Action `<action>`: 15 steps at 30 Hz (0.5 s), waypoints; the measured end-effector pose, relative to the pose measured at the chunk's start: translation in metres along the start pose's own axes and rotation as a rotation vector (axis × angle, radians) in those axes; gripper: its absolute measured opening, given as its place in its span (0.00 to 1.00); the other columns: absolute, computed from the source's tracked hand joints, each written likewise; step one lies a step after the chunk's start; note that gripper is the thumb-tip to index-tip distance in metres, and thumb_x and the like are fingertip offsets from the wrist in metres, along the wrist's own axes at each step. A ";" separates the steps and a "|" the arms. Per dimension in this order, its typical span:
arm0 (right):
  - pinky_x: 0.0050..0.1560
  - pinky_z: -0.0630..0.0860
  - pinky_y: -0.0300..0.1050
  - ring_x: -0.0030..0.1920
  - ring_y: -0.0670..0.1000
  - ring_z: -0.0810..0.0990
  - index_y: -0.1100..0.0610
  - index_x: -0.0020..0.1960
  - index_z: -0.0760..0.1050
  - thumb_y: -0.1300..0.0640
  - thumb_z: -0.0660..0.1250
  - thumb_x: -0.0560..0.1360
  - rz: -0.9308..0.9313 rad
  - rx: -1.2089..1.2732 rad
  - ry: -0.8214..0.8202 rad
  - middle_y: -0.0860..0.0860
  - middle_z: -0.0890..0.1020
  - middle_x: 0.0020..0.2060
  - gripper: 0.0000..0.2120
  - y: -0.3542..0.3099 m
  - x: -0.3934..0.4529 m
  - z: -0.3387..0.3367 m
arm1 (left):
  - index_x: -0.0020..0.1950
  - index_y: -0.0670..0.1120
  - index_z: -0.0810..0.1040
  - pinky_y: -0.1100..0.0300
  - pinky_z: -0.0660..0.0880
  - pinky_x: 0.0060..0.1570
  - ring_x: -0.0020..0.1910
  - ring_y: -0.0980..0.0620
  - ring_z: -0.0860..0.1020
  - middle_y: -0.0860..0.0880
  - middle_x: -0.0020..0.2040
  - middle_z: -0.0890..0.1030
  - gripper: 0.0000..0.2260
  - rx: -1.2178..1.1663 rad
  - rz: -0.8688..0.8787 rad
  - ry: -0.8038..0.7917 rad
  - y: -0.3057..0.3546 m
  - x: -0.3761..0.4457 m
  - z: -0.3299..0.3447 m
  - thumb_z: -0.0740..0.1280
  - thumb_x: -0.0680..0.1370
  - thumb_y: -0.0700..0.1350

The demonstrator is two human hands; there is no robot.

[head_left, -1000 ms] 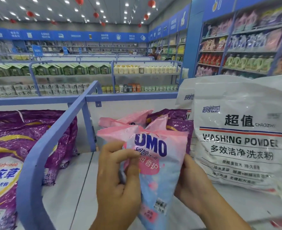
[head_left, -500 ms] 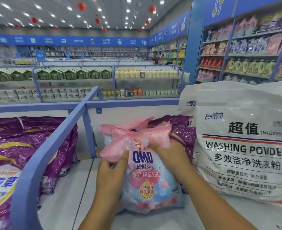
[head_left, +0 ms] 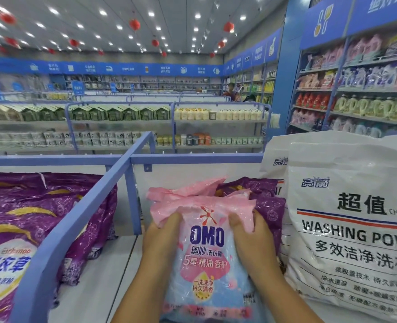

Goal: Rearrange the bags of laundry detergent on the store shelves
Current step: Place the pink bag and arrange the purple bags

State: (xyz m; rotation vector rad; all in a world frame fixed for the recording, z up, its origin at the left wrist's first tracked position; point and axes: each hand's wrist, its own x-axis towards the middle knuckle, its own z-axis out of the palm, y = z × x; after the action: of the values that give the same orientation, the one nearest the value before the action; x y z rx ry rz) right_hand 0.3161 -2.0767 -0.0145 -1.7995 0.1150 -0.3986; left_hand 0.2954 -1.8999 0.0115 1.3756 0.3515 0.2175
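Observation:
A pink and blue OMO detergent bag (head_left: pixel 207 259) stands upright on the white shelf (head_left: pixel 95 292), front label facing me. My left hand (head_left: pixel 162 236) grips its upper left edge and my right hand (head_left: pixel 251 238) grips its upper right edge, fingers curled over the pink top. Another pink bag (head_left: pixel 188 190) leans just behind it. Purple bags (head_left: pixel 260 197) stand behind and to the right of it.
A large white washing powder bag (head_left: pixel 351 224) stands close on the right. Large purple bags (head_left: pixel 25 229) fill the left compartment beyond a blue divider rail (head_left: pixel 76 217). A blue back rail (head_left: pixel 193 158) bounds the shelf. Stocked aisles lie beyond.
The OMO bag went from tilted in my hands to standing upright on the shelf, label forward. Both hands slid up to its top corners.

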 end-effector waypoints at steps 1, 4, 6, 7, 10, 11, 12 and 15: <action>0.51 0.78 0.47 0.51 0.47 0.82 0.45 0.61 0.69 0.37 0.68 0.75 0.020 0.021 0.000 0.44 0.81 0.53 0.20 0.002 0.001 0.000 | 0.52 0.48 0.81 0.61 0.78 0.28 0.34 0.51 0.86 0.50 0.38 0.87 0.09 -0.045 -0.046 -0.056 0.002 -0.001 0.000 0.71 0.78 0.53; 0.57 0.81 0.56 0.51 0.48 0.84 0.45 0.63 0.68 0.38 0.71 0.73 0.063 0.124 -0.007 0.45 0.83 0.53 0.24 0.001 0.003 0.001 | 0.57 0.44 0.83 0.45 0.84 0.41 0.42 0.39 0.87 0.41 0.45 0.88 0.15 -0.130 -0.108 -0.150 0.007 0.000 -0.001 0.74 0.76 0.53; 0.57 0.80 0.54 0.51 0.47 0.83 0.43 0.58 0.73 0.36 0.72 0.71 0.021 0.122 0.004 0.43 0.83 0.51 0.20 -0.002 0.001 0.005 | 0.58 0.43 0.83 0.37 0.83 0.48 0.44 0.37 0.87 0.39 0.47 0.88 0.15 -0.136 -0.063 -0.106 0.006 0.002 -0.006 0.75 0.76 0.50; 0.56 0.79 0.51 0.51 0.46 0.83 0.43 0.55 0.74 0.38 0.73 0.72 -0.011 0.127 0.014 0.43 0.83 0.50 0.17 -0.006 -0.002 0.007 | 0.57 0.43 0.84 0.36 0.82 0.50 0.45 0.37 0.87 0.39 0.47 0.88 0.13 -0.140 -0.040 -0.086 0.006 0.003 -0.008 0.74 0.77 0.48; 0.50 0.79 0.43 0.48 0.43 0.85 0.47 0.55 0.75 0.47 0.75 0.73 -0.061 0.300 -0.022 0.44 0.85 0.48 0.14 -0.019 -0.006 0.018 | 0.55 0.46 0.85 0.41 0.83 0.50 0.45 0.41 0.87 0.43 0.46 0.88 0.08 -0.135 0.116 0.002 0.011 0.006 -0.017 0.74 0.77 0.46; 0.50 0.79 0.42 0.48 0.42 0.85 0.48 0.57 0.75 0.48 0.75 0.73 -0.061 0.357 -0.054 0.44 0.86 0.48 0.15 -0.023 -0.005 0.023 | 0.54 0.48 0.85 0.44 0.83 0.49 0.45 0.43 0.87 0.46 0.46 0.88 0.07 -0.124 0.181 0.056 0.013 0.009 -0.019 0.74 0.77 0.46; 0.50 0.79 0.42 0.49 0.42 0.85 0.49 0.58 0.75 0.47 0.75 0.74 -0.056 0.380 -0.089 0.44 0.86 0.49 0.16 -0.023 -0.001 0.030 | 0.52 0.51 0.84 0.48 0.83 0.47 0.44 0.45 0.87 0.48 0.45 0.88 0.05 -0.095 0.238 0.110 0.014 0.014 -0.021 0.74 0.77 0.47; 0.49 0.78 0.43 0.48 0.43 0.85 0.48 0.56 0.75 0.45 0.73 0.75 -0.055 0.299 -0.120 0.45 0.85 0.49 0.13 -0.021 0.011 0.052 | 0.49 0.56 0.76 0.56 0.78 0.42 0.45 0.50 0.83 0.56 0.45 0.83 0.06 0.055 0.301 0.309 0.007 0.030 -0.020 0.73 0.77 0.52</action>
State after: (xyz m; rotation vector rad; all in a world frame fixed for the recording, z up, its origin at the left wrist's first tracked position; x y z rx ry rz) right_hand 0.3404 -2.0258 -0.0039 -1.5285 -0.0755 -0.3273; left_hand 0.3166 -1.8694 0.0113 1.4481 0.4077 0.6781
